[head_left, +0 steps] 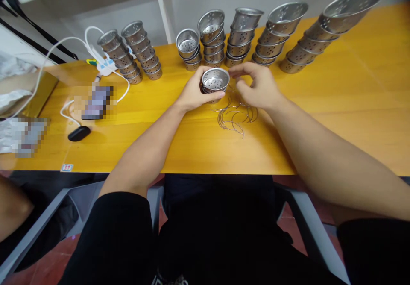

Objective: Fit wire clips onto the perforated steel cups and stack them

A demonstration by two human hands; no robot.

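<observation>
In judgement, the left hand (194,92) should hold the cup (216,80) firm and level, leaving the rim free. The wires (237,116) lie overlapping on the tabletop (192,148), just nearer than the cup, and look liable to snag; each is best drawn out singly. The right hand (258,84) is best used lightly, at the fingertips, since thin wire may bend.

As to pose, the left hand wraps and grips the cup, thumb across its near side, fingers largely hidden behind. The cup is upright between both hands; contact with the tabletop cannot be confirmed. The right hand hovers just beside the cup, fingers bent, thumb near the index finger; whether it pinches a wire cannot be told. Farther right, a stack (306,48) stands apart from the right hand.
</observation>
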